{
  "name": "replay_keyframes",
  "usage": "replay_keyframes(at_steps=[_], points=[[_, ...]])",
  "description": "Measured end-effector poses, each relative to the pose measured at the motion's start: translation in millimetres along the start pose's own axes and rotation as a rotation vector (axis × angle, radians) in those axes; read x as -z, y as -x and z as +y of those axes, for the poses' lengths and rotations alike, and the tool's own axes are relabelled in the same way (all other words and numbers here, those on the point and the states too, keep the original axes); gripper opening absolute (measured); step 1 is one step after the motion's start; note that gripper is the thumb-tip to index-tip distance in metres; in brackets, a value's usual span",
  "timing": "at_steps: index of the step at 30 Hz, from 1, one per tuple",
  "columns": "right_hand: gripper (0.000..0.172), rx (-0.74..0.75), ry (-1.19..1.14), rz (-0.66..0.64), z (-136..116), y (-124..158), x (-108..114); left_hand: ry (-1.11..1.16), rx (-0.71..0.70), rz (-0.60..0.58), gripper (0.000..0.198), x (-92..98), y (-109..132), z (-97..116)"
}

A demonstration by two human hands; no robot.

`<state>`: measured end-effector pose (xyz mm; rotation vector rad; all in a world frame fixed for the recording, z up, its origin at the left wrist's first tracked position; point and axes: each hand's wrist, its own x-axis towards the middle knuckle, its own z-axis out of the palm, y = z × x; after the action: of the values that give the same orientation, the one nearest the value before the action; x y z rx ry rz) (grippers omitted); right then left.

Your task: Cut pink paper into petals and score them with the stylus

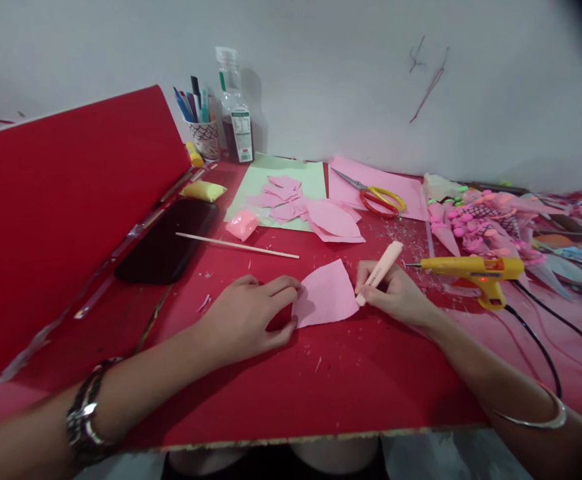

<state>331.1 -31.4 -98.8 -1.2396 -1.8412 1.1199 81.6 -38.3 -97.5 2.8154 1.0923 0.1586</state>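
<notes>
A cut piece of pink paper (327, 295) lies flat on the red tabletop between my hands. My left hand (251, 313) rests at its left edge, thumb and fingers apart, with the fingertips touching the paper. In my right hand (388, 290) is a slim peach pen that looks like a highlighter (385, 265), pinched low between thumb and fingers. Its lower end meets the paper's right edge. Beyond the paper, a thin white stick (241, 247) lies at a slant. Further back, cut pink paper petals (335, 220) sit partly over a light green sheet (265, 170).
A yellow glue gun (475, 270) with a trailing cable lies right of my right hand. Scissors (381, 199) rest on pink paper. Pink paper cones (491, 220) crowd the right. At left are a dark phone (168, 240), a red board (71, 213), a pen cup (204, 138) and a bottle (238, 127).
</notes>
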Motion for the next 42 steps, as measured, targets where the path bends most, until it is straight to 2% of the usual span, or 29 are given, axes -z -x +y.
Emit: replay_keyframes(at_steps=[3,5,7,10,12,17,21,26,33,42], points=[[0.010,0.061,-0.062,0.252,0.8,0.8,1.3,-0.008,-0.006,0.007,0.027,0.0,0.9,-0.1],[0.010,0.087,-0.126,0.324,0.9,1.4,1.4,-0.012,-0.017,0.011,0.028,0.2,1.5,-0.5],[0.009,0.075,-0.141,0.235,-0.1,1.8,-0.2,-0.015,-0.027,0.013,0.028,0.0,1.5,-0.9],[0.009,-0.017,-0.094,-0.018,-2.3,1.9,-4.5,-0.008,-0.035,0.018,0.027,-1.2,0.5,-1.5],[0.011,-0.065,-0.069,-0.105,-2.5,1.7,-6.8,-0.002,-0.034,0.021,0.026,-2.4,0.1,-1.8],[0.012,-0.070,0.014,-0.088,0.7,1.2,-8.1,0.002,-0.023,0.021,0.025,-3.3,1.1,-2.0],[0.010,-0.090,-0.052,-0.072,0.8,0.4,-7.0,0.000,-0.027,0.036,0.024,-1.3,1.1,-1.5],[0.008,-0.079,-0.105,0.012,0.9,-0.5,-5.5,-0.013,-0.030,0.036,0.023,-1.2,0.3,-1.3],[0.010,-0.068,0.000,-0.108,-0.4,1.3,-7.4,-0.019,-0.026,0.037,0.025,-4.1,0.8,-1.5],[0.013,-0.036,0.095,-0.068,0.7,-0.5,-5.7,-0.043,-0.033,0.028,0.025,-3.1,-0.2,-1.3]])
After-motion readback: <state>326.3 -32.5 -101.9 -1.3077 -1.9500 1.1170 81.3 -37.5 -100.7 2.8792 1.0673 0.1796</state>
